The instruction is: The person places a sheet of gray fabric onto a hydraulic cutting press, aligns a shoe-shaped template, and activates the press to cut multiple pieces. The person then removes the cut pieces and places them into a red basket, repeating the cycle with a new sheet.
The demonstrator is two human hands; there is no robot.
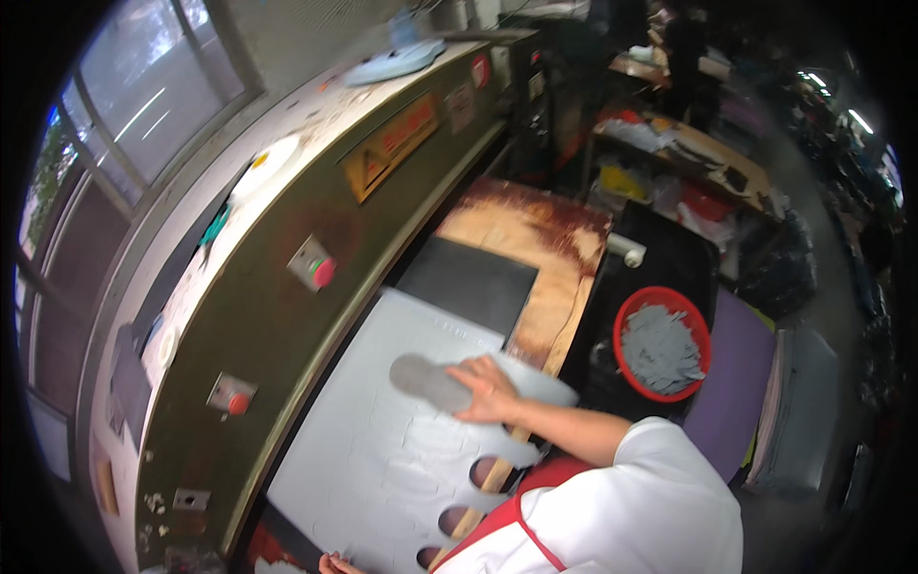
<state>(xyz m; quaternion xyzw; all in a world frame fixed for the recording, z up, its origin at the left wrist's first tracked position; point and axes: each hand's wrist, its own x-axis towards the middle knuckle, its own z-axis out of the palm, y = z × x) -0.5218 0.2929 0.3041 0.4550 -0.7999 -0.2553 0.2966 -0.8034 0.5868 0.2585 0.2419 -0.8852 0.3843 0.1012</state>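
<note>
My right hand (pixel 488 390) is closed on the edge of a grey sole-shaped piece (pixel 421 376), somewhat smeared by motion. Hand and piece are over a large pale grey sheet (pixel 354 421) with faint shaped outlines across it. Several rounded cut-outs run along the sheet's near right edge, with wood and dark surface showing through. At the lower edge of the view, my left hand (pixel 339 563) is mostly cut off. Its visible fingers look curled together beside the sheet's near corner, and what they hold cannot be made out.
A green machine beam (pixel 277 354) with red buttons runs along the left. Beyond the sheet lie a black sheet (pixel 469 287) and a worn wooden board (pixel 564 249). On the right, a red basin (pixel 703 354) holds grey scraps, near a white roll (pixel 627 251) and a purple sheet (pixel 732 373).
</note>
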